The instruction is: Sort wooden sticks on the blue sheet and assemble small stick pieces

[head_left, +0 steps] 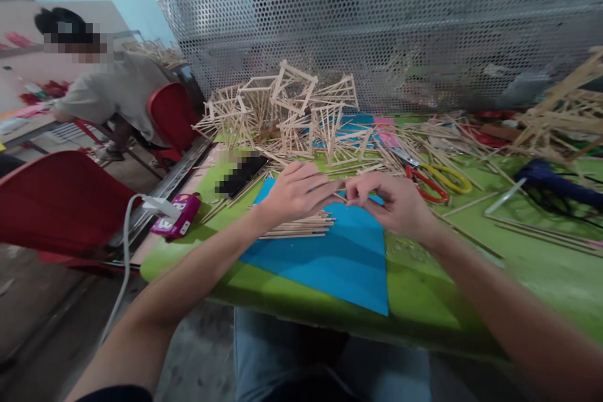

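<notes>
Open frames of pale, thin wooden sticks (294,97) are piled, already joined, toward the far left corner of the green-covered worktop (424,301), while a row of loose, straight, pale wooden sticks (301,226) is laid on the flat blue rectangular sheet (330,276) by the near edge, not yet joined. By that measure, the work is judged to be partly done, with many pieces left. Above the sheet, a short, slim, pale wooden piece (340,195) is pinched between the curled fingers of the right hand (393,201); the fingers of the left hand (301,191) are nearly straight and drawn together, their tips brought against it, though whether it is gripped there cannot be told. Whether the piece is joined to anything is hidden. Toward the right edge, a dark blue plastic glue gun (560,185) is left unheld.
</notes>
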### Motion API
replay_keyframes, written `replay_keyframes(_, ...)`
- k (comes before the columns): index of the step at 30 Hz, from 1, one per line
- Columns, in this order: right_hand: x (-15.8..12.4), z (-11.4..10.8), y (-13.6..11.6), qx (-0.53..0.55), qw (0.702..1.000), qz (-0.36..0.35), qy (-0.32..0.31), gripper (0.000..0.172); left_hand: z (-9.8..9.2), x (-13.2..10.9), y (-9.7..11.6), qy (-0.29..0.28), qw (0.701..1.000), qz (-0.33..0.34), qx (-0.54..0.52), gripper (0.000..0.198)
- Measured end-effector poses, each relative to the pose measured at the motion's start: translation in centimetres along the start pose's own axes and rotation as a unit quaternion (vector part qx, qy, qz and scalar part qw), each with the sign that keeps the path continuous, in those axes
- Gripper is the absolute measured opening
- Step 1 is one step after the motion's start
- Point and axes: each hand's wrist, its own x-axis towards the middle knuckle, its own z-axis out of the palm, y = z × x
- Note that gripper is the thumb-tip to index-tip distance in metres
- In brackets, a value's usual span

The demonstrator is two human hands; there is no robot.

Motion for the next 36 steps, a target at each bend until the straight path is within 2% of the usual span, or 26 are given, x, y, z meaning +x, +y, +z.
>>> replay_keyframes(5, 0.0, -0.3, 0.1, -0.089, 0.994, -0.039, -0.047, 0.018, -0.1, 0.2, 0.0, 0.001, 1.000, 0.018, 0.000, 0.025)
replay_keyframes(10, 0.2, -0.5, -0.6, -0.085, 0.994, -0.058, -0.043, 0.023, -0.2, 0.1, 0.1, 0.024, 0.999, 0.021, 0.010, 0.020)
replay_keyframes(17, 0.5, -1.0, -1.1, -0.127, 0.981, -0.085, -0.123, 0.024, 0.3, -0.4, -0.5, 0.036, 0.997, 0.068, -0.007, 0.015)
replay_keyframes(19, 0.5, -0.9, -1.1, -0.136, 0.979, -0.089, -0.118, 0.024, 0.4, -0.5, -0.5, 0.047, 0.997, 0.059, -0.016, 0.010)
replay_keyframes(22, 0.3, -0.7, -1.1, -0.128, 0.984, -0.085, -0.090, 0.024, 0.4, -0.5, -0.5, 0.054, 0.998, 0.036, -0.026, 0.016)
replay_keyframes(25, 0.2, -0.5, -1.2, -0.106, 0.988, -0.088, -0.069, 0.025, 0.3, -0.7, -0.4, 0.047, 0.998, 0.021, -0.028, 0.019)
replay_keyframes(32, 0.0, -0.2, -0.7, -0.090, 0.989, -0.094, -0.066, 0.027, 0.2, -0.7, -0.3, 0.016, 0.999, 0.004, -0.032, 0.020)
replay_keyframes(36, -0.1, -0.1, -0.4, -0.098, 0.990, -0.096, -0.044, 0.027, 0.2, -0.5, -0.1, 0.045, 0.999, 0.003, -0.024, 0.019)
